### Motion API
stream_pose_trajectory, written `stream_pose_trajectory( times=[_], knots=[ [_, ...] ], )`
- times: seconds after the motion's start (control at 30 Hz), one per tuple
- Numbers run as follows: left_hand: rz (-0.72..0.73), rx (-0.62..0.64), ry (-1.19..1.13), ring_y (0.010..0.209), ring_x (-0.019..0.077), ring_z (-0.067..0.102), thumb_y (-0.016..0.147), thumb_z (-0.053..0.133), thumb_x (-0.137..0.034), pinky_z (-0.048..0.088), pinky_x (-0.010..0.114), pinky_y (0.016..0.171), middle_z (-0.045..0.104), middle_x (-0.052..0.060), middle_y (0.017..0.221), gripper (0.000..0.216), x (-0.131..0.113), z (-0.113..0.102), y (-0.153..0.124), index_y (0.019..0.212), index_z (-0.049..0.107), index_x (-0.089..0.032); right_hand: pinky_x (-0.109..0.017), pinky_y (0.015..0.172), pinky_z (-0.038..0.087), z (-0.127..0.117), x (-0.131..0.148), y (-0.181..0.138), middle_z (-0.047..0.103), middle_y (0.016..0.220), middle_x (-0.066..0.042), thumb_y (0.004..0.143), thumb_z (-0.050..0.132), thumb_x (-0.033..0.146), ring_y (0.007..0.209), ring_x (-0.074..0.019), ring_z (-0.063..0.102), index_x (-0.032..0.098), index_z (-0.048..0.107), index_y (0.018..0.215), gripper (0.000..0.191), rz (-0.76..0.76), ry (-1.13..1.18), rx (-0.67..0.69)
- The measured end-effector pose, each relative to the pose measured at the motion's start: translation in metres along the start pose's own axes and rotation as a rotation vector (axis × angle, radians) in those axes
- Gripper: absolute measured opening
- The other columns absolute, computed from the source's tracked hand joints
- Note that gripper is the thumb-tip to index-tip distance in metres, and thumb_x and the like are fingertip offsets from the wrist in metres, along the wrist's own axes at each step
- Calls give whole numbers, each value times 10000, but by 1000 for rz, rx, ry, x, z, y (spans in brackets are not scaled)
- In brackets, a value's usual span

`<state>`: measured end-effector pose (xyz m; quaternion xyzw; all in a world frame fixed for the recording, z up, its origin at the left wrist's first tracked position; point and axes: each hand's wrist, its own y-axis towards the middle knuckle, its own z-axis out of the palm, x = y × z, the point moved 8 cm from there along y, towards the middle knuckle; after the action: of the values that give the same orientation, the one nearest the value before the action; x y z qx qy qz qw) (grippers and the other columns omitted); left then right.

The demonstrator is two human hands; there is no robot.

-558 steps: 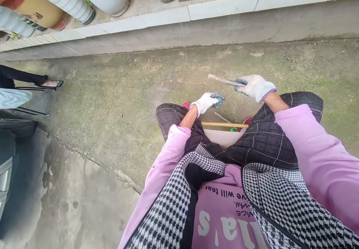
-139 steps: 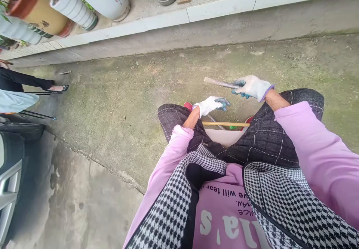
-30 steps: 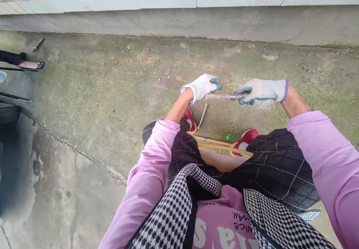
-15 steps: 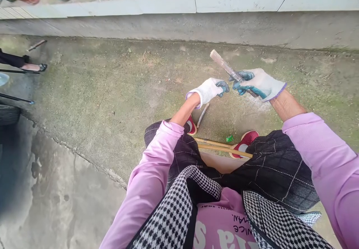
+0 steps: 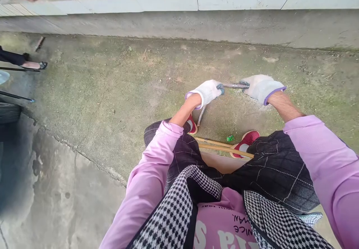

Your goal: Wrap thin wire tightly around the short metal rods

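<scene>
1. Moved: rod (image 5: 235, 86), now level between left hand (image 5: 209, 92) and right hand (image 5: 259, 86); half a second earlier it slants upward from the right hand, the left apart from it.
2. Ground (image 5: 112, 92): concrete, greenish, running to a low wall (image 5: 182, 26).
3. Trousers (image 5: 283, 166): dark check; knees spread, seemingly to leave room in front.
4. Poles (image 5: 221, 147): two, yellowish, lying crosswise between the knees.
5. Hands, a gloved pair: left pinches the rod's left end, tip hidden by the glove; right has fingers closed round the other end. Gripping both ends presumably keeps it straight and steady.
6. Shoes (image 5: 246, 141): red, planted apart, probably for balance.
7. Second rod (image 5: 201, 116): on the ground just beside the left shoe, perhaps for easy reach.
8. Wrapper (image 5: 230, 138): green, crumpled; no brand legible.
9. Lettering (image 5: 242, 231): "NICE" and "MAN.", upside down on the shirt (image 5: 214, 219); larger letters cut off.
</scene>
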<state>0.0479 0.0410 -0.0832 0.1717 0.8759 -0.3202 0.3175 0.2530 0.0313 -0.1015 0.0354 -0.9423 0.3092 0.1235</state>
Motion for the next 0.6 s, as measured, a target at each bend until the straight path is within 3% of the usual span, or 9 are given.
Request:
stream_pose_trajectory(
  times=[0.17,0.27,0.33,0.43,0.6],
  knots=[
    [49,0,27,813,196,548,962,716,-137,470,378,889,604,-4,719,251,3,-5,-2,727,703,-222,-422,755,426,22,8,-10,691,732,-62,824,825,147,737,-248,612,256,672,771,195,-152,27,201],
    [27,23,-84,852,182,544,997,720,-143,478,364,886,652,-10,736,226,9,-5,-1,786,769,-208,-370,686,436,30,18,-23,668,680,-1,782,836,214,673,-200,580,251,768,803,80,-262,306,385],
    [23,31,-201,875,179,585,1003,721,-163,507,352,892,719,-5,800,166,12,-5,4,881,830,-192,-339,667,480,26,24,-32,730,753,6,745,899,335,695,-197,618,256,865,932,206,-306,519,460],
    [38,26,-314,897,183,667,943,733,-145,559,345,921,779,27,905,106,12,-5,11,949,838,-158,-318,656,541,10,25,-37,796,869,-19,643,1008,497,749,-207,677,262,899,994,436,-291,757,422],
    [8,3,-325,892,192,707,929,692,-90,601,325,919,815,69,932,188,0,-2,5,986,860,-152,-298,559,518,-10,23,-35,801,859,-43,623,1068,495,712,-203,667,251,878,997,485,-208,971,213]
  ],
)
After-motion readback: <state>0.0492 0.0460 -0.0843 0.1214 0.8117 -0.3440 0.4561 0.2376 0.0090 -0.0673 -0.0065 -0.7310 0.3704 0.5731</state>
